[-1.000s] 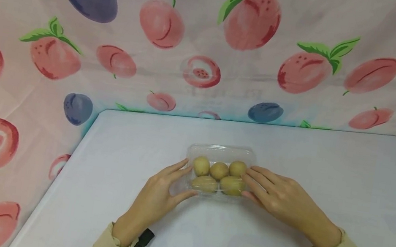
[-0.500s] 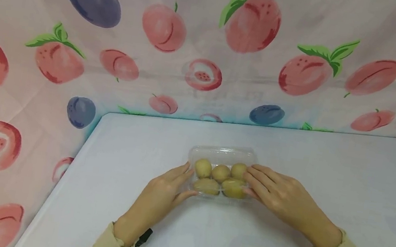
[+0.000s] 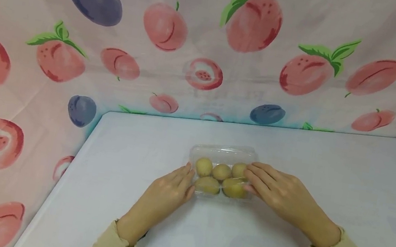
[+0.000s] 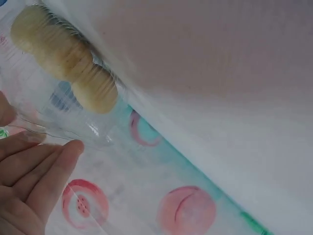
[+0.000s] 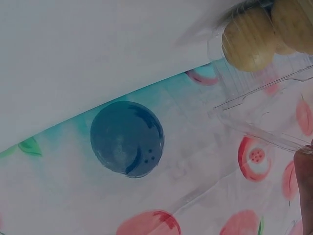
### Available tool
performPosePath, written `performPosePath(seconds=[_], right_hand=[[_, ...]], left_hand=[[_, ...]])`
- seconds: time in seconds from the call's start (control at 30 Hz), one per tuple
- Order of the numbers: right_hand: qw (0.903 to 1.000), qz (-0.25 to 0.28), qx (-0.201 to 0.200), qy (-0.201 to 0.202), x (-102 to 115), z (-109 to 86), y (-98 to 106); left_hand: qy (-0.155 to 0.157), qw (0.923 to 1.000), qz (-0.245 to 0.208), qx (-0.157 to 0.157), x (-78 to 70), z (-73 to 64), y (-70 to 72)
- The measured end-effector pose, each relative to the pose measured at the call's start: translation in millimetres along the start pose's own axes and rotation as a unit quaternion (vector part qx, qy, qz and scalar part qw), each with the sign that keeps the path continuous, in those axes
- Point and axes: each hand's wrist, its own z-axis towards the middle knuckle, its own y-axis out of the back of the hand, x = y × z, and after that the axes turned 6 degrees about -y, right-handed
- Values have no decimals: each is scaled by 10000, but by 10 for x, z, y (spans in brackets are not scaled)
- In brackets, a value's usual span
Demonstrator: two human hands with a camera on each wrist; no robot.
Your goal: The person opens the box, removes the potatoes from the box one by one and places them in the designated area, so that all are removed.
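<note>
A clear plastic clamshell box [image 3: 223, 151] stands on the white table, holding several yellowish-brown, potato-like rounded pieces [image 3: 222, 172]. At its left side my left hand [image 3: 167, 187] pinches the rim, thumb close to the fingers. In the left wrist view, that hand's fingertips [image 4: 73, 147] lie along the thin plastic edge. My right hand [image 3: 280, 191] holds the box's right side, its fingers reaching over the lid edge and its thumb near the front. The right wrist view shows a wedge-shaped gap between the lid rim [image 5: 264, 132] and the base rim, with a fingertip at the lid's corner.
The white tabletop [image 3: 122, 142] spreads around the box to a straight back edge. Behind and to the left hangs a pale pink cloth [image 3: 120, 26] printed with peaches and dark plums. Something dark shows at the left wrist, mostly hidden.
My left thumb has drawn in towards the fingers, from spread along the front edge to beside the left corner. The right hand stays at the box's right side. The view has shifted slightly.
</note>
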Motion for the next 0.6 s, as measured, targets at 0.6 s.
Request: performPosePath(seconds=[0.6], right_hand=[[9998, 67, -7, -193, -45, -30, 56]], left_hand=[[396, 9959, -461, -668, -40, 90, 47]])
